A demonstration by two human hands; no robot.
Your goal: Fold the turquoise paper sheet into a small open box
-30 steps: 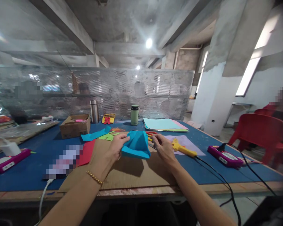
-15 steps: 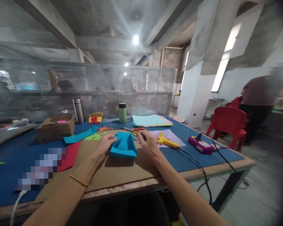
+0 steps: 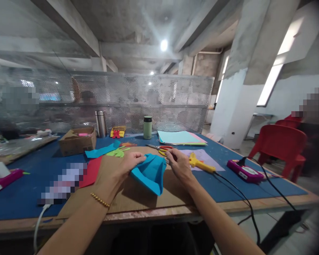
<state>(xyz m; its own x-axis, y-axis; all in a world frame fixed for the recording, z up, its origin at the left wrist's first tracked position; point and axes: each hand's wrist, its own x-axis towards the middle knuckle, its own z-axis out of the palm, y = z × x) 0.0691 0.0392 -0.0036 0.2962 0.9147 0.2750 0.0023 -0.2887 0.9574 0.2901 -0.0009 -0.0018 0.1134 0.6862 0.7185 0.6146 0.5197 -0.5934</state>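
Note:
A bright blue piece of folded paper [image 3: 150, 171], shaped like a shallow open tray with raised edges, is tilted above the brown cardboard [image 3: 138, 200]. My left hand [image 3: 131, 164] pinches its upper left edge. Close by its right edge, my right hand [image 3: 180, 165] has thumb and fingers drawn together; what they hold, if anything, is hidden. Just beyond my right hand lie scissors [image 3: 166, 147] with orange handles and a yellow-handled tool [image 3: 162, 153]. To its right, a yellow glue gun [image 3: 202, 164] rests on lilac paper [image 3: 208, 156].
Red paper [image 3: 91, 171], blue strips [image 3: 102, 150] and green scraps [image 3: 118, 152] lie left. A cardboard box [image 3: 78, 143], steel flask [image 3: 101, 124], green bottle [image 3: 147, 128] and coloured sheets [image 3: 180, 137] stand farther back. A purple power strip [image 3: 244, 171] with black cable sits right.
The blue paper has turned and tipped, its front right corner now pointing down towards me. Both hands stay beside it, and the camera view has swung left.

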